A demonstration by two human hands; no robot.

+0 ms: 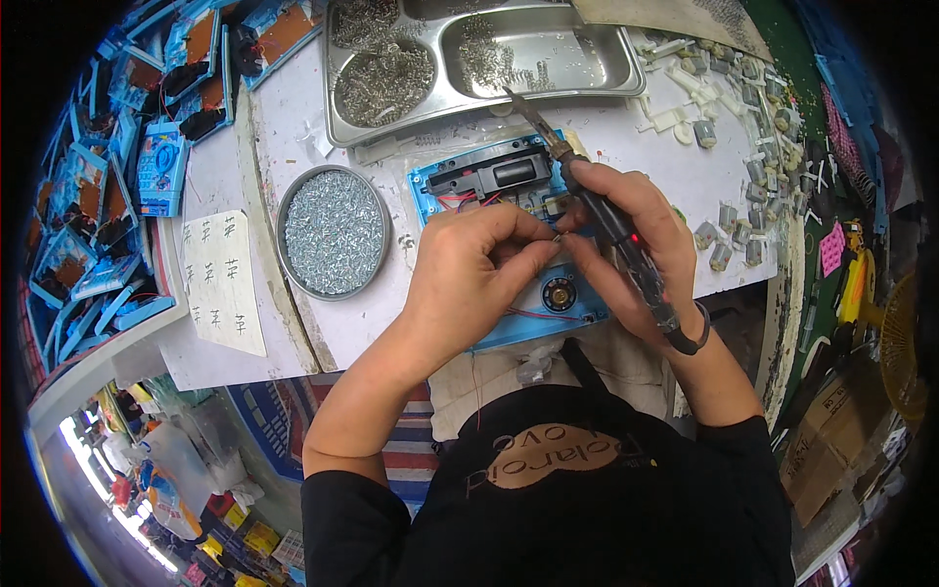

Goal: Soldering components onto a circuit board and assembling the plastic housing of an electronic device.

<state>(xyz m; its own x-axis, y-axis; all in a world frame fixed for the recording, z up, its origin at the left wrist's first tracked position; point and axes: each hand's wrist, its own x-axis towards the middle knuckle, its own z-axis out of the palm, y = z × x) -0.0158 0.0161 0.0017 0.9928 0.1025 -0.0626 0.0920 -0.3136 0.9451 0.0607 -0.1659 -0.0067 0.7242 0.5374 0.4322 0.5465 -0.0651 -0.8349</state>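
Note:
My right hand grips a dark soldering iron with a small red light; its metal tip points away toward the steel tray. The thumb and finger of my left hand are pinched together on something thin, perhaps a wire end, too small to make out. Fingertips of both hands nearly meet there. Beneath them lies an open blue plastic casing, partly hidden by my hands. It holds a black mechanism, red wires and a round speaker.
Left of the casing stands a round bowl of screws, beside a marked paper sheet. Blue casings pile up at far left. Behind, a steel tray holds many springs. Small motors and white plastic parts lie scattered at right.

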